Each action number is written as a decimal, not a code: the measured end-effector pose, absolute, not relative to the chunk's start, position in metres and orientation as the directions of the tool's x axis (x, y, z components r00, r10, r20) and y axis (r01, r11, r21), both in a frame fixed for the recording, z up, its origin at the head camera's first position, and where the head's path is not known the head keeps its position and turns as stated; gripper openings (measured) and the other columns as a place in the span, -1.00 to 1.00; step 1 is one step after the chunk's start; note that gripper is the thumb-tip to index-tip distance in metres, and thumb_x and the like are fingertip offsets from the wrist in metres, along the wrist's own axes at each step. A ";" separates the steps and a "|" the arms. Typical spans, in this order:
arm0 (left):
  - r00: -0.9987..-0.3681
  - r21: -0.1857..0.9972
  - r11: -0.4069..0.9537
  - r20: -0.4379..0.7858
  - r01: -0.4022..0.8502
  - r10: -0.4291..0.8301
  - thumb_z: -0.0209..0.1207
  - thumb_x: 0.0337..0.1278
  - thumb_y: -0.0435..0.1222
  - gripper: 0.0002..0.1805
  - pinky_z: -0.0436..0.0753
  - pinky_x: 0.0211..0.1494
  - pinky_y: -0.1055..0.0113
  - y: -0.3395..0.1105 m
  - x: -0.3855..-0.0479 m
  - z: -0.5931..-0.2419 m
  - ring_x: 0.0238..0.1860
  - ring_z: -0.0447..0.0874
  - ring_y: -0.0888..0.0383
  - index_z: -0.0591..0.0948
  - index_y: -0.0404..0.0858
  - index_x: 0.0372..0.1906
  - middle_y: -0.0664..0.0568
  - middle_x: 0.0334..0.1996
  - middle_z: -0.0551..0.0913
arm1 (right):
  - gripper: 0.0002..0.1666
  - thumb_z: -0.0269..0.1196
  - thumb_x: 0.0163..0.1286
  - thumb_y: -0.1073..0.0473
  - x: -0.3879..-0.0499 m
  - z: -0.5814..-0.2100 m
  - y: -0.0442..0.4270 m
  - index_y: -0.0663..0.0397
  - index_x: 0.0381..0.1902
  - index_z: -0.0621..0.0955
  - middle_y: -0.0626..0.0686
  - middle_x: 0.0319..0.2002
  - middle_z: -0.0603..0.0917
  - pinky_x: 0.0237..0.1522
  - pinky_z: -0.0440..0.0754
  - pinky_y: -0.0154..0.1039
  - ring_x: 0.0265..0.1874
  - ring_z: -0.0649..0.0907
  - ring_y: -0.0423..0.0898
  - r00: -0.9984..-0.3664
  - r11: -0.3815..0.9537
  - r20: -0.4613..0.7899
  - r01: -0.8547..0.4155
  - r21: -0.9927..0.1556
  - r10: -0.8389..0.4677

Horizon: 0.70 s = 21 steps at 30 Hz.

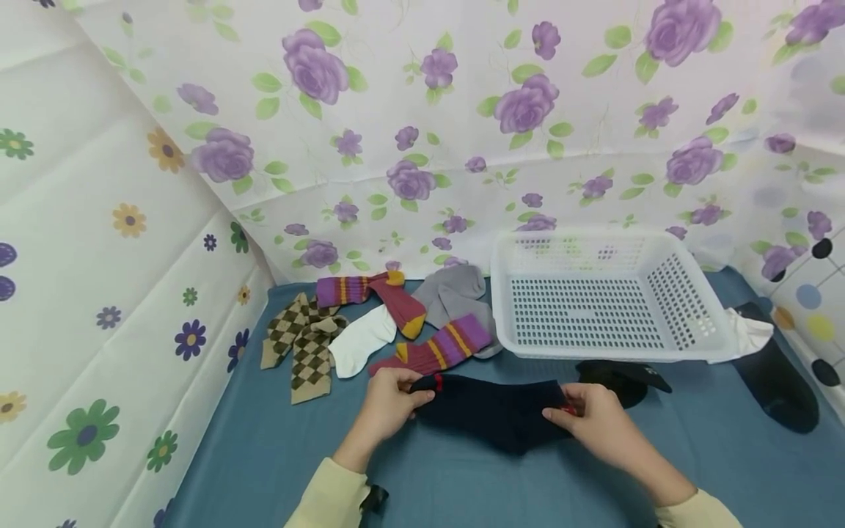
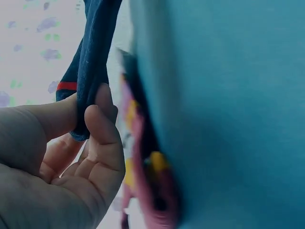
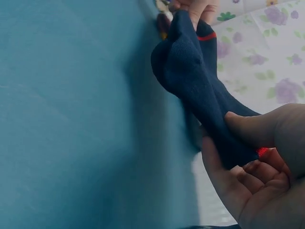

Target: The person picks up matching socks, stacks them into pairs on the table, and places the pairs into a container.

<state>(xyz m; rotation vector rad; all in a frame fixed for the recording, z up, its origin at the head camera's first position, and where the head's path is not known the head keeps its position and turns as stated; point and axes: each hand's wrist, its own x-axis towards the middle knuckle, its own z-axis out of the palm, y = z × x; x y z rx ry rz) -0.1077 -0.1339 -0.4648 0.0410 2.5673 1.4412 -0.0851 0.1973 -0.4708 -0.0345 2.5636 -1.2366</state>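
Bare blue cloth (image 1: 231, 455) gives a hand a way through on the near side of the navy sock (image 1: 488, 407), and more lies left of the left hand (image 1: 389, 403), nearer than the checkered socks (image 1: 312, 359). Straight ahead, the navy sock spans both hands, with a striped sock (image 1: 449, 346) just beyond. The white basket (image 1: 614, 357) blocks the far right, though its top is open. A black item (image 1: 637, 375) lies before it, near the right hand (image 1: 597, 422); any gap under the navy sock is hard to judge.
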 end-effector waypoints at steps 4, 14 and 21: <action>-0.983 0.852 0.523 -0.113 -0.023 0.141 0.33 0.02 -0.18 -0.88 0.61 -0.50 0.28 -0.126 -0.119 -0.442 -0.60 0.65 0.00 0.69 -0.09 -0.31 0.06 -0.55 0.68 | -0.49 0.34 0.12 -0.16 -0.096 -0.444 0.210 0.20 -0.45 0.48 0.14 -0.58 0.50 -0.62 0.48 -0.24 -0.61 0.54 -0.11 -0.957 0.619 -0.239 0.089 -0.780 -0.164; -0.985 0.859 0.500 0.028 0.111 0.171 0.32 0.03 -0.16 -0.87 0.60 -0.51 0.35 -0.082 -0.171 -0.392 -0.63 0.64 0.20 0.70 -0.10 -0.32 0.06 -0.56 0.67 | -0.55 0.26 0.23 -0.16 -0.135 -0.380 0.253 0.13 -0.48 0.56 0.03 -0.63 0.57 -0.71 0.34 -0.28 -0.72 0.42 -0.18 -0.986 0.709 0.014 -0.128 -0.693 -0.164; -0.992 0.855 0.509 0.042 0.098 0.121 0.30 0.07 -0.22 -0.91 0.61 -0.53 0.39 -0.035 -0.203 -0.373 -0.58 0.68 0.18 0.68 -0.16 -0.39 0.01 -0.47 0.71 | -0.42 0.20 0.22 -0.28 -0.168 -0.361 0.287 0.16 -0.25 0.61 0.17 -0.37 0.71 -0.55 0.45 -0.26 -0.50 0.57 -0.08 -0.995 0.796 -0.016 -0.069 -0.601 -0.098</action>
